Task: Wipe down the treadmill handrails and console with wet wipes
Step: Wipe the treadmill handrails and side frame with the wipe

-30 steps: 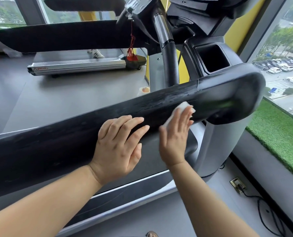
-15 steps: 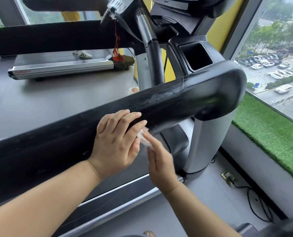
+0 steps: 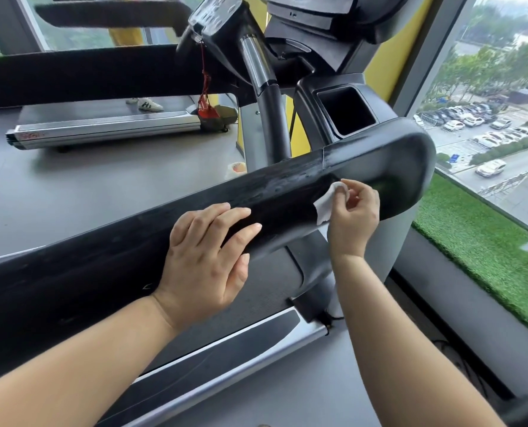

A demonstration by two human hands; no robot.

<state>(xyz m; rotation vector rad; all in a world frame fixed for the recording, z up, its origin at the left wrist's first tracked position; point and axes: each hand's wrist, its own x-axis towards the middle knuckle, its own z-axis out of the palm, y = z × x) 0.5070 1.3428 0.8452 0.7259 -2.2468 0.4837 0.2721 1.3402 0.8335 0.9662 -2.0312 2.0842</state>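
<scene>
A thick black handrail (image 3: 108, 272) runs from lower left up to its rounded end at the right. My left hand (image 3: 207, 257) rests flat on its side, fingers straight. My right hand (image 3: 353, 217) pinches a small white wet wipe (image 3: 325, 201) against the rail near the rounded end; the surface above it looks streaked and damp. The console (image 3: 333, 29) rises at the top, with a square cup holder (image 3: 346, 114) below it.
A silver side rail (image 3: 225, 362) of the treadmill deck lies below my arms. A red safety cord (image 3: 205, 97) hangs from the console. A second treadmill (image 3: 102, 127) stands behind, with a person's shoes on it. Artificial grass (image 3: 484, 251) and a window are at the right.
My right hand moved up and right along the rail from beside my left hand, now pinching the wipe near the rounded end. My left hand stayed in place.
</scene>
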